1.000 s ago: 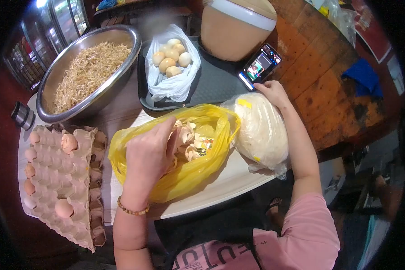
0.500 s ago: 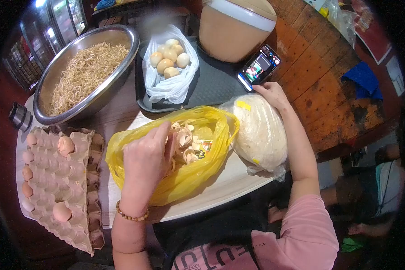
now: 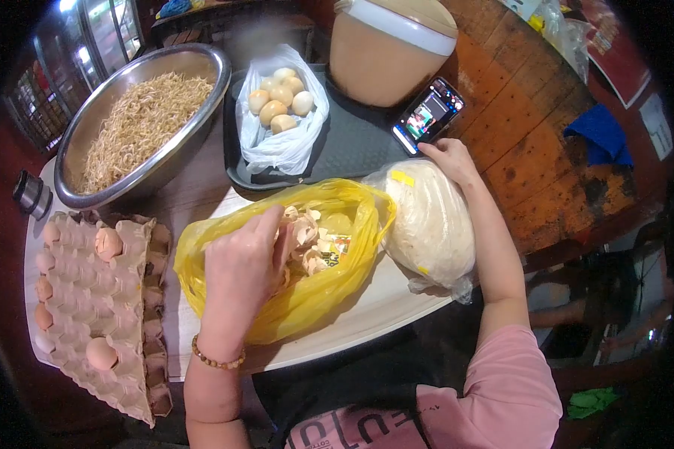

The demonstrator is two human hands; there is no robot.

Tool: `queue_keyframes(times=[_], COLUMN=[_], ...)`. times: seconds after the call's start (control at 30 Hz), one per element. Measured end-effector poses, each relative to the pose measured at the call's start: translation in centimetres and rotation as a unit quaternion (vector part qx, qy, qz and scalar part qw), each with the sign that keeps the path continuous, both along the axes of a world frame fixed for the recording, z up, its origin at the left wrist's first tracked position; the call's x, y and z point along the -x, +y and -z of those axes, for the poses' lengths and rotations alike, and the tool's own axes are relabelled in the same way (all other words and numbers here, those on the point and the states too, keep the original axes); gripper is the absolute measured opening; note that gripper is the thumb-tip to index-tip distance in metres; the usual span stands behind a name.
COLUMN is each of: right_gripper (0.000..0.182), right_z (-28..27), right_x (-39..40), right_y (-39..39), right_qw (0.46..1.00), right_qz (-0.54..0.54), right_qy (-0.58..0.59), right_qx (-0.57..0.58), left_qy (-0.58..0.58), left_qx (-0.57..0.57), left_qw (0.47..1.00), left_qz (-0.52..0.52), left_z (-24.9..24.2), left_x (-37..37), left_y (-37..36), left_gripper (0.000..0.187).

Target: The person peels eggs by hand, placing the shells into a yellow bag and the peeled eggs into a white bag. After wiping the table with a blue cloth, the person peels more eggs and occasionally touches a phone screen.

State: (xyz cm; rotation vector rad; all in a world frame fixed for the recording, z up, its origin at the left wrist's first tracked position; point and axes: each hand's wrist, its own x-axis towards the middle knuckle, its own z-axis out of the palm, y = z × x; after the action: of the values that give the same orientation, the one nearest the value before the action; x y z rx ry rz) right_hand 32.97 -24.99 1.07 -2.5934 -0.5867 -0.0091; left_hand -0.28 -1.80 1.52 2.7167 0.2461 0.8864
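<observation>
My left hand [image 3: 241,251], with a beaded bracelet at its wrist, is over the left part of a yellow plastic bag [image 3: 292,318]. Its fingers are curled; whatever they hold is hidden behind the hand. Broken eggshells [image 3: 303,228] and a printed wrapper lie in the bag. My right hand [image 3: 453,159] reaches past a clear bag of pale, whitish food [image 3: 430,224], a fingertip touching the lower end of a lit phone [image 3: 428,116]. Peeled eggs [image 3: 281,96] rest in a white plastic bag [image 3: 277,153] on a dark tray [image 3: 337,153].
On the left, a cardboard egg tray [image 3: 93,288] carries several unpeeled eggs. A large metal bowl [image 3: 195,138] of bean sprouts stands behind it. A beige lidded bucket [image 3: 386,63] is at the back, and a blue cloth [image 3: 603,135] lies on the wooden surface at right.
The picture on the phone screen has changed slightly, and the camera view has shifted a little. Both hands stay in nearly the same places.
</observation>
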Motion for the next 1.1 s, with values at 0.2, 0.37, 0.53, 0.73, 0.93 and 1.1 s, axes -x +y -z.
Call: queue_keyframes(times=[0.2,0.37,0.53,0.73,0.93,1.1], right_gripper=[0.057,0.052,0.046,0.044,0.042,0.023], right_z=[0.0,-0.3,-1.5,-1.5,-1.4,-1.1], right_x=[0.0,1.3,3.4,3.5,3.5,4.0], right_y=[0.2,0.5,1.2,1.1,1.0,1.3], right_qw=[1.000,0.998,0.951,0.954,0.950,0.942], right_qz=[0.013,0.027,0.074,0.072,0.060,0.013], right_qy=[0.009,-0.064,-0.295,-0.288,-0.303,-0.335], right_qx=[-0.003,0.000,0.053,0.046,0.056,0.015], left_qy=[0.039,0.034,0.040,0.025,0.033,0.031], left_qx=[0.026,0.026,0.031,0.024,0.030,0.027], left_qw=[0.999,0.999,0.999,0.999,0.999,0.999], left_qz=[-0.015,-0.011,-0.013,-0.008,-0.004,-0.004], left_z=[-0.6,-0.5,-0.6,-0.5,-0.5,-0.5], left_x=[0.2,0.1,0.2,0.1,0.1,0.2], left_y=[-0.2,-0.2,-0.2,-0.2,-0.3,-0.3], left_gripper=[0.023,0.022,0.023,0.023,0.022,0.023])
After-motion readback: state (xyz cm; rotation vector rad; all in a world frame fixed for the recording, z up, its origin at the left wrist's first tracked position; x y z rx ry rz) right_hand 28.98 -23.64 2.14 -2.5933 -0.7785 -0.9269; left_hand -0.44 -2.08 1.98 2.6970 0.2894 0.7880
